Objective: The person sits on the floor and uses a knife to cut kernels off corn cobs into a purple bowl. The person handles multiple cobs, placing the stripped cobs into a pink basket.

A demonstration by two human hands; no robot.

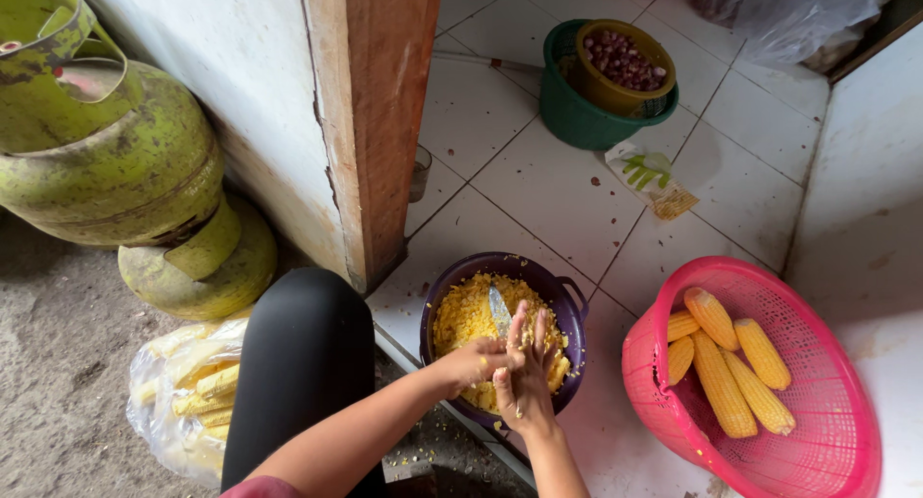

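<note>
Hands met over a purple bowl of cut yellow corn kernels on the tiled floor. Left hand pressed against the right hand, fingers curled loosely; what it clamped on could not be told. Right hand's fingers were mostly straight and pointed away from the person, and a knife stuck up just past the fingertips, blade over the kernels; which grip actually held it could not be told. To the right of the grip sat a pink mesh basket holding several whole corn cobs, near the bowl but apart. To the left of the grip, past a black-clad knee, lay a clear plastic bag of stripped cobs. Farther left stood green gas cylinders. Well beyond the grip sat a green bucket with a yellow bowl of shallots inside it, and a small packet lay on the tiles.
</note>
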